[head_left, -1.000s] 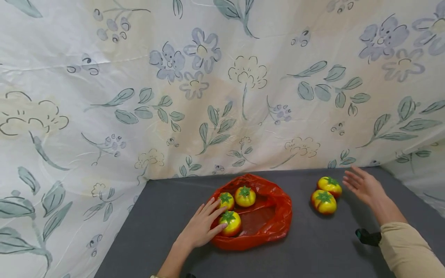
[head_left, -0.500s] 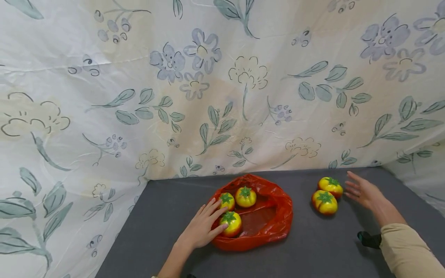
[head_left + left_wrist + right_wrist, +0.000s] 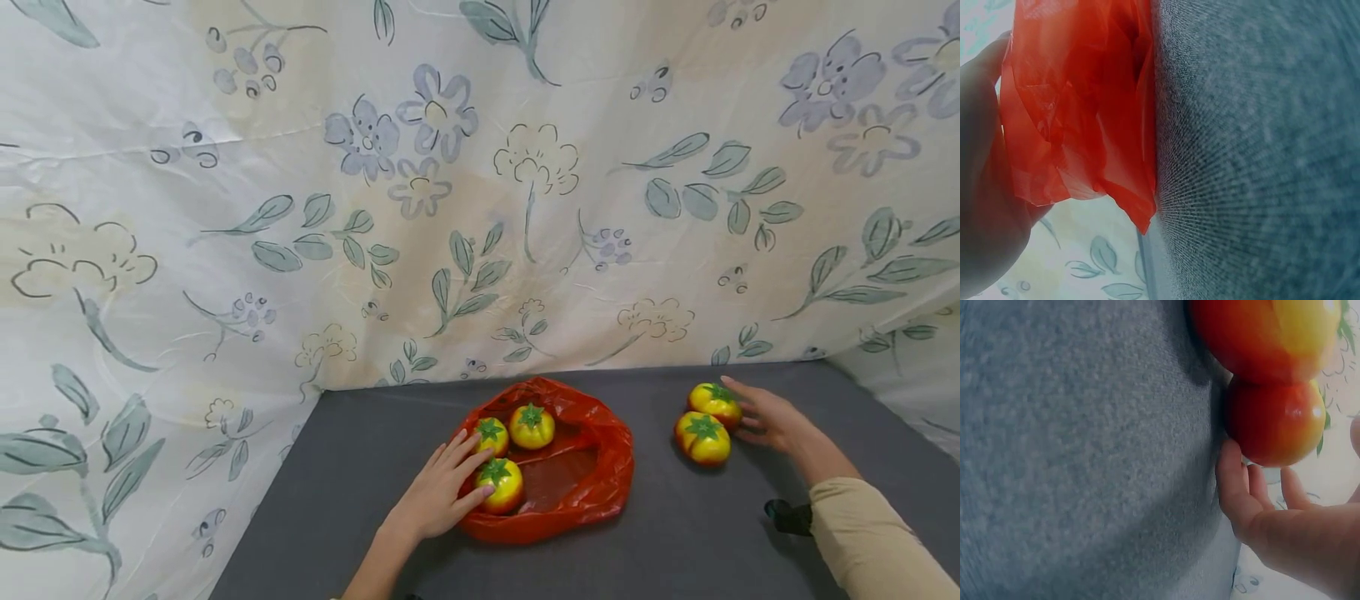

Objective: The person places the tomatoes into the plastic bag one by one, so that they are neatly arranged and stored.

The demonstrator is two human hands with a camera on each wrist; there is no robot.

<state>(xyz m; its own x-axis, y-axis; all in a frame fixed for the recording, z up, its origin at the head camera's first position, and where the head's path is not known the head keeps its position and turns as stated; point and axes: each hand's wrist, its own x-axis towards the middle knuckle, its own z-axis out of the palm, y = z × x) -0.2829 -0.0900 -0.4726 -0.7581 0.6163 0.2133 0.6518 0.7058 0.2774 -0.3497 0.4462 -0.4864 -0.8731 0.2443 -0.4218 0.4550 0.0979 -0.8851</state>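
Note:
My left hand (image 3: 435,492) rests over the left rim of a red plastic bag (image 3: 613,475), fingers fairly straight across the tomatoes inside. Three glossy yellow-red tomatoes with green star-shaped tops sit in the bag: a back one (image 3: 532,427), a left one (image 3: 491,435) partly under the fingers, and a front one (image 3: 501,487). At the right, a nearer tomato (image 3: 703,440) touches a farther tomato (image 3: 708,402) on the dark table. My right hand (image 3: 776,425) reaches to the farther tomato's right side, fingers spread and fingertips close against it, as the right wrist view shows (image 3: 1282,422).
The dark grey tabletop (image 3: 360,467) stretches around the bag. A floral cloth (image 3: 480,208) hangs behind and along both sides of the table. A black strap piece (image 3: 789,517) sits at the right sleeve's cuff (image 3: 847,500).
My right hand has come down and moved left, bringing its fingertips to the farther tomato. The left hand, the bag and the tomatoes stay as they were.

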